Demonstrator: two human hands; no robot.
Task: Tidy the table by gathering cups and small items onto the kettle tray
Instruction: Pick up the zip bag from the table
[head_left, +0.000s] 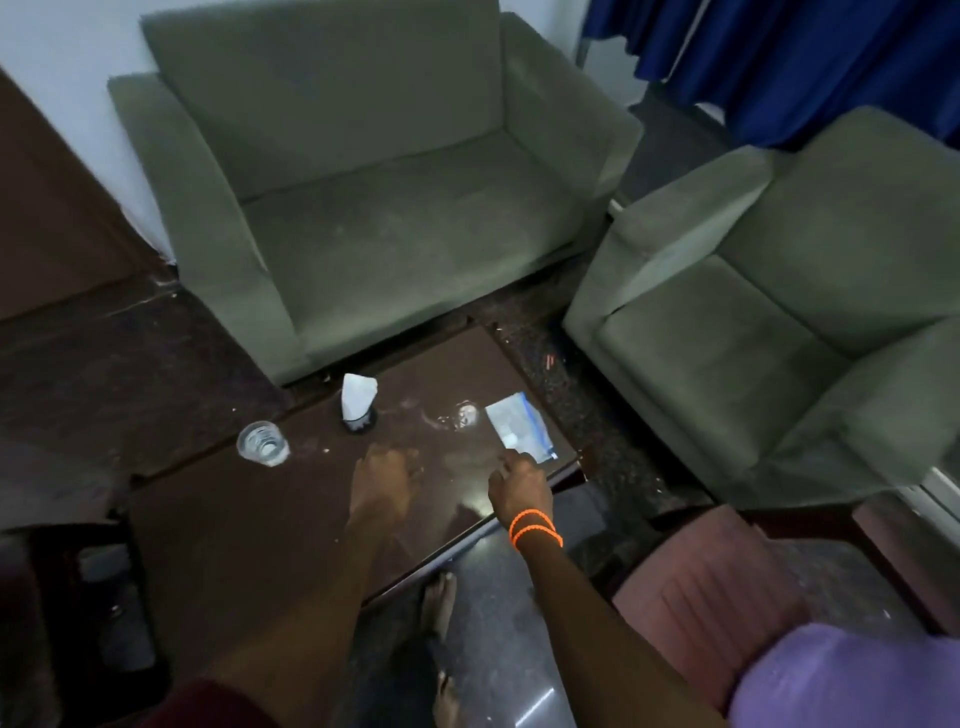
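While the right hand (519, 486) reaches with fingers (511, 460) loosely curled, clamped on nothing, its fingertip touching the near edge of the plastic pouch (519, 426) on the counter (249, 530), and the left hand (382, 480) hovers flat and empty, gathering seems barely begun, so next comes a pinch, though no kettle tray is visible.

Clear glass (262, 443) upright near counter's left edge. Dark holder with white tissue (358, 402) upright at far edge. Flat blue-edged packet (521, 432) at right corner.
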